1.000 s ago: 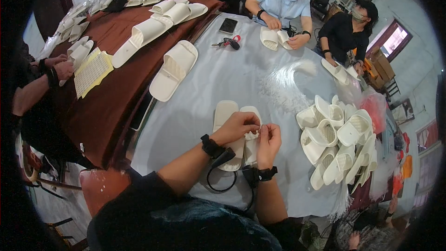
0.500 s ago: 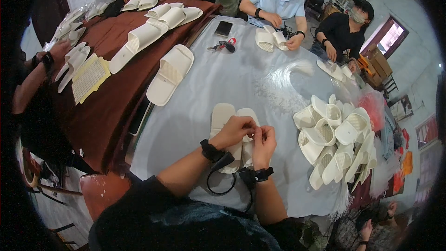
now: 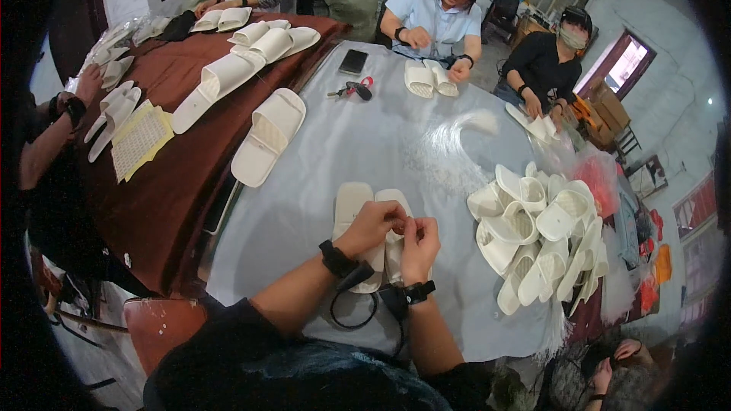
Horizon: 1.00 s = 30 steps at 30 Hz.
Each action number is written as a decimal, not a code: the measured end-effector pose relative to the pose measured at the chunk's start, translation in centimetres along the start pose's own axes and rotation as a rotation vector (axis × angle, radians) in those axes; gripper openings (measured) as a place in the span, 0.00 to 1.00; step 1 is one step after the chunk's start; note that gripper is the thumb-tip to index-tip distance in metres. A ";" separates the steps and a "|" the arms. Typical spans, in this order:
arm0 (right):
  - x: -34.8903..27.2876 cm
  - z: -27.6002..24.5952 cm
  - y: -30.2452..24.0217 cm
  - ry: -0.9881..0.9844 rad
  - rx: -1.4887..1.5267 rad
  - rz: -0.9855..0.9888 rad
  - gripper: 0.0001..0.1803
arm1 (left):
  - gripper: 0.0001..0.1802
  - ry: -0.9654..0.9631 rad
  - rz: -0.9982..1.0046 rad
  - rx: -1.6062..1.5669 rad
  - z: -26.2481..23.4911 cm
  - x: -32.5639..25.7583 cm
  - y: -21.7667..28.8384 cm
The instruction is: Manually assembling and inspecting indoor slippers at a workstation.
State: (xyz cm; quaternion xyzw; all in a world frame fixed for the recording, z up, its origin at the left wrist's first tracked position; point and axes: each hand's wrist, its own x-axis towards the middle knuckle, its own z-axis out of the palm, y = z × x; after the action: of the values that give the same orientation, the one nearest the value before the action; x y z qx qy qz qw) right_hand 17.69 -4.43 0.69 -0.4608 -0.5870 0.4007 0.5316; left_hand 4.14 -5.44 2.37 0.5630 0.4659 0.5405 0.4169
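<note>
In front of me a pair of cream slippers lies side by side, the left slipper [image 3: 353,199] and the right slipper [image 3: 392,196], toes and heels partly covered by my hands and wrists. Over the right one, my left hand [image 3: 369,228] and my right hand [image 3: 419,247] meet with fingertips pinched together. Whatever is between the fingers is too small to make out. Both wrists wear black bands, with a black cable looping below. Beyond the hands lies a spread bundle of thin, clear, shiny strands [image 3: 449,144].
A heap of cream slippers [image 3: 560,209] stands on the right. A single slipper [image 3: 268,141], a phone [image 3: 352,62] and keys [image 3: 352,90] lie farther off. Left is a brown-covered table [image 3: 183,205] with slippers and yellow paper sheets [image 3: 142,141]. Several other people work around the tables.
The whole view has shifted slightly, so things sit a little lower and more to the left. My hands keep their fingertip pinch over the slippers. The person across has raised their head.
</note>
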 end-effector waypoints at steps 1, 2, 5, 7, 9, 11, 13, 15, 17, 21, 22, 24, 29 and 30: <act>0.1 0.0 0.0 0.000 -0.023 -0.011 0.09 | 0.03 -0.005 -0.003 -0.003 0.0 0.0 0.0; 0.1 0.1 -0.2 0.006 -0.026 -0.008 0.09 | 0.03 0.005 -0.009 0.029 0.0 0.1 0.0; 0.0 0.2 -0.4 -0.011 -0.024 -0.014 0.09 | 0.03 0.010 -0.023 0.045 -0.1 0.0 0.3; 0.0 0.2 0.3 -0.008 -0.018 -0.017 0.09 | 0.03 0.012 0.001 0.030 0.0 0.1 -0.1; 0.2 0.1 -0.2 -0.025 -0.053 -0.024 0.08 | 0.03 0.010 0.009 0.051 -0.1 0.1 -0.1; 0.1 0.0 -0.4 -0.030 -0.019 -0.009 0.08 | 0.04 0.011 0.018 0.075 -0.1 0.1 -0.1; 0.1 0.0 -0.4 -0.038 0.018 0.005 0.08 | 0.05 0.002 -0.004 -0.004 0.0 0.1 -0.1; 0.1 -0.1 0.0 -0.020 0.112 0.028 0.08 | 0.05 -0.007 -0.011 0.026 0.1 0.0 0.6; 0.2 0.1 0.2 -0.012 0.154 0.032 0.06 | 0.06 -0.014 -0.019 0.055 0.1 0.0 0.9; 0.2 0.0 -0.5 -0.038 0.167 -0.030 0.03 | 0.05 -0.009 -0.013 0.041 -0.2 0.0 0.8; 0.2 0.0 -0.6 -0.042 0.167 -0.025 0.03 | 0.05 -0.013 -0.004 0.079 -0.2 0.0 0.8; 0.2 0.0 -0.6 -0.036 0.152 -0.063 0.05 | 0.05 -0.005 -0.007 0.058 -0.2 0.0 0.8; 0.5 -0.1 -0.2 -0.059 0.045 -0.118 0.04 | 0.04 0.017 -0.030 0.066 -0.3 0.1 0.5; 0.4 0.0 -0.3 -0.058 0.006 -0.153 0.04 | 0.04 0.019 -0.030 0.045 -0.3 0.0 0.2</act>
State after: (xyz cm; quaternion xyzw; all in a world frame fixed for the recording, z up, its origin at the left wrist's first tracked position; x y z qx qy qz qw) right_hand 17.65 -4.10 1.09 -0.4013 -0.6344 0.3738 0.5448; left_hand 3.83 -5.48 2.63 0.5602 0.4904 0.5286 0.4078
